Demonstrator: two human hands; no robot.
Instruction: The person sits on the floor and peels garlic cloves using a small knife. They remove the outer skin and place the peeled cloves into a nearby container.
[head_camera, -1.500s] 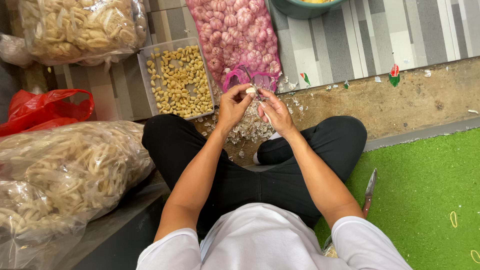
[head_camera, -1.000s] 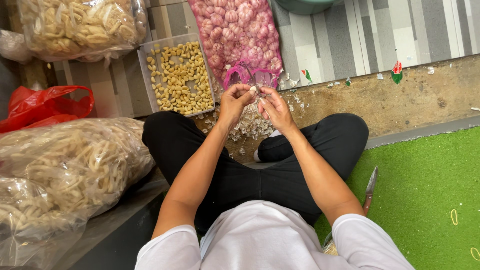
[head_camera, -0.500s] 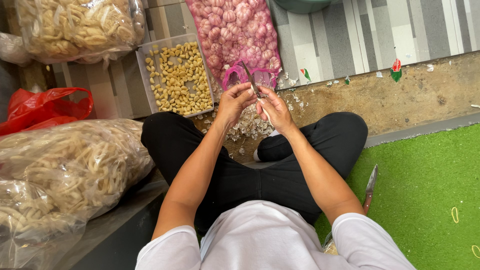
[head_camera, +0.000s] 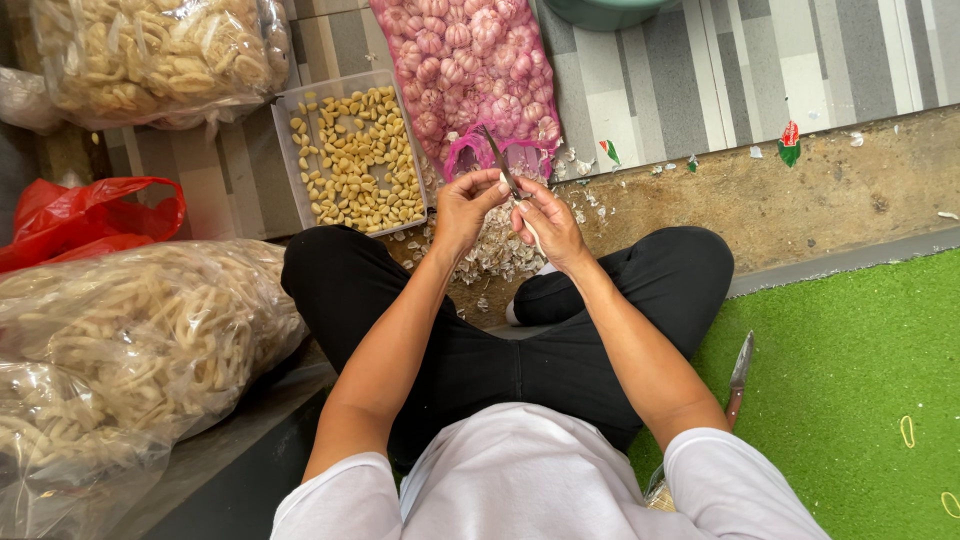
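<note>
Many peeled cloves fill the clear tray (head_camera: 283, 140); pink net sack (head_camera: 470, 75) holds garlic bulbs.

Bright, even daylight fills the wide-angle view, shadows are soft and faint, focus is sharp throughout, and the edges bow slightly outward.

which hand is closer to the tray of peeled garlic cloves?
Left. The left hand sits just right of the tray, near its lower corner. The right hand is farther off, beyond the left hand, holding a small knife.
</note>
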